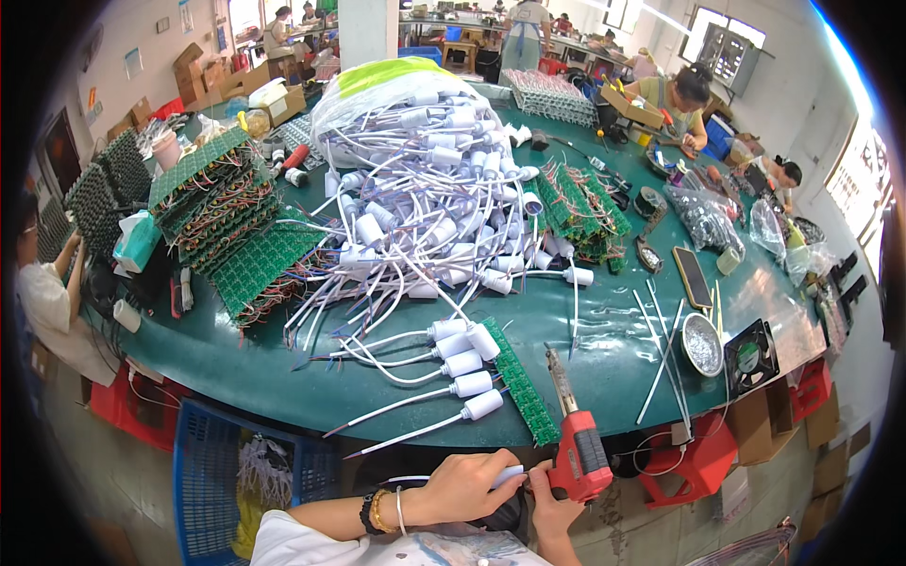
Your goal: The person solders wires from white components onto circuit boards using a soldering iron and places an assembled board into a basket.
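Observation:
My left hand, with bracelets at its wrist, is closed around a white cylindrical fitting whose white cable trails out to the left. My right hand grips a red and black soldering gun, its metal tip pointing up over the table edge. The right thumb comes close to the fitting's end; whether it touches is unclear. Just beyond lies a narrow green circuit board strip. Several white fittings rest in a row along its left side, their cables spreading left.
A large heap of white cabled fittings spills from a plastic bag. Stacked green circuit boards stand left. To the right are a phone, a metal bowl, white sticks and a black fan. A blue crate sits below.

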Demonstrator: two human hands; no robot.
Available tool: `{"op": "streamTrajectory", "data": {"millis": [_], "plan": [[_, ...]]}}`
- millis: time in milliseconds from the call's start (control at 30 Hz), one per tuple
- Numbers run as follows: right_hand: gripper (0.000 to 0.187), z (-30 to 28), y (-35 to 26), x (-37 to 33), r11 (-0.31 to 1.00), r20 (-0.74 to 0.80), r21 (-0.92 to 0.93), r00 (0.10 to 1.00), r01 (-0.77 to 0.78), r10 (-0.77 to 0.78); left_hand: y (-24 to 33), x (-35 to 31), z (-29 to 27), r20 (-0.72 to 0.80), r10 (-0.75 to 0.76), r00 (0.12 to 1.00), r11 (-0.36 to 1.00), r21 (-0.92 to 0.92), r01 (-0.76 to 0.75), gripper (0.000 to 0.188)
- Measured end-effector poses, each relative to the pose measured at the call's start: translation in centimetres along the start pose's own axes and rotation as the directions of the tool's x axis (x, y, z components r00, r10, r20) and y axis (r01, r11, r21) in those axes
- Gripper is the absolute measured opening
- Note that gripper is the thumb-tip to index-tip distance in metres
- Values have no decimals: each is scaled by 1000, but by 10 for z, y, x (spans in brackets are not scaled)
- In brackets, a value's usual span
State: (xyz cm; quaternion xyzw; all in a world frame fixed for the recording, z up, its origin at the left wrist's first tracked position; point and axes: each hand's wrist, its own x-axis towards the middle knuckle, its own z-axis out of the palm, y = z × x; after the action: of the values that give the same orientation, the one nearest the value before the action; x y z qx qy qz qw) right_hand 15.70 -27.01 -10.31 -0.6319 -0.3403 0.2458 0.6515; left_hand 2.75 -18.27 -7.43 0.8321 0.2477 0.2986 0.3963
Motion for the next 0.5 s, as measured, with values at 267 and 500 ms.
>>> {"op": "streamTrajectory", "data": {"millis": [267,500], "plan": [[8,4,-2,-2,999,13,40,1000,-11,10,-10,-1,-4,4,68,998,997,-34,-68,15],[8,7,5,-4,1000,20,16,1000,12,-12,-17,-8,-9,80,69,994,997,-51,-65,18]]}}
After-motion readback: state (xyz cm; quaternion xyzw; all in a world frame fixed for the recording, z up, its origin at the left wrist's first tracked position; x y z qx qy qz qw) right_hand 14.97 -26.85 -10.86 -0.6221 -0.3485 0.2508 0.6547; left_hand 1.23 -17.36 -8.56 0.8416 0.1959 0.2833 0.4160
